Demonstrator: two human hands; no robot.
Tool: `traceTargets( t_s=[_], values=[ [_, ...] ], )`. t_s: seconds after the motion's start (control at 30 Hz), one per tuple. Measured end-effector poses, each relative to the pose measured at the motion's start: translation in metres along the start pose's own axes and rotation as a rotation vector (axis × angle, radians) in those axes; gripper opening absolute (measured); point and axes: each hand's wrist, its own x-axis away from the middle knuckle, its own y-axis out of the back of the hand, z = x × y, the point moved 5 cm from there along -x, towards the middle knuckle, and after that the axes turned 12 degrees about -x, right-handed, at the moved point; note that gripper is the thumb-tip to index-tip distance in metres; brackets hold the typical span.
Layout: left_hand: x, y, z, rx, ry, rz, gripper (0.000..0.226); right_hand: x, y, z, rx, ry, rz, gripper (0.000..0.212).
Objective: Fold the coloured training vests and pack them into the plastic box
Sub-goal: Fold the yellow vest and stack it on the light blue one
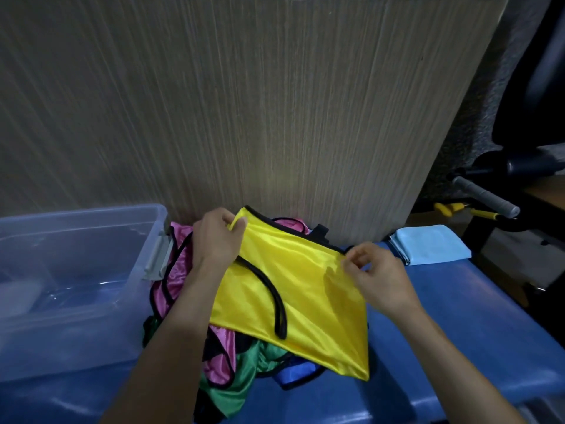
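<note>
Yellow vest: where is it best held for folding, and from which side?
Hold the yellow vest by its two far corners along the black-trimmed top edge, coming from above, probably as now: the left hand pinches one corner, the right hand the other. That edge is stretched straight, so the cloth hangs flat over the pile of vests.

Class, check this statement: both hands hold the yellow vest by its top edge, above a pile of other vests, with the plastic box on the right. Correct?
Not quite. The head view shows the plastic box on the left. Otherwise correct: left hand and right hand hold the yellow vest above the pile of other vests.
</note>
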Motion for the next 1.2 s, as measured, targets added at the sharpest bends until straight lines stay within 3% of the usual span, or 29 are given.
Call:
traceTargets(
  t_s=[0.13, 0.27, 0.33, 0.4, 0.5, 0.57, 0.8, 0.97, 1.1, 1.2],
  values=[
    [-0.002, -0.01, 0.006, -0.096, -0.066, -0.015, 0.018, -0.002, 0.019, -0.04, 0.139, -0.296, 0.037, 0.033],
    [-0.001, -0.012, 0.003, -0.219, -0.128, -0.04, 0.019, 0.015, 0.007, -0.061, -0.144, -0.58, 0.18, 0.036],
    [0.006, -0.006, -0.011, -0.403, -0.187, -0.123, 0.023, 0.018, 0.002, -0.065, -0.207, -0.613, 0.168, 0.035],
    [0.018, -0.002, -0.037, -0.401, -0.322, -0.175, 0.015, 0.016, -0.001, -0.068, -0.247, -0.648, 0.138, 0.04],
    [0.046, -0.016, -0.064, -0.256, -0.611, 0.013, 0.006, 0.016, 0.0, -0.069, -0.33, -0.699, 0.107, 0.043],
    [0.06, -0.034, -0.059, -0.357, -0.683, 0.1, 0.023, 0.017, 0.0, -0.068, -0.392, -0.719, 0.094, 0.042],
    [0.062, -0.045, -0.013, -0.511, -0.61, 0.136, 0.057, 0.017, -0.006, -0.067, -0.63, -0.774, -0.003, 0.039],
    [0.061, -0.047, 0.001, -0.52, -0.521, 0.266, 0.076, 0.015, -0.01, -0.072, -0.618, -0.799, 0.031, 0.063],
    [0.06, -0.049, 0.005, -0.482, -0.503, 0.284, 0.079, 0.012, -0.013, -0.078, -0.659, -0.822, 0.022, 0.074],
    [0.059, -0.051, 0.005, -0.483, -0.499, 0.296, 0.079, 0.012, -0.014, -0.076, -0.732, -0.844, 0.028, 0.071]
  ],
)
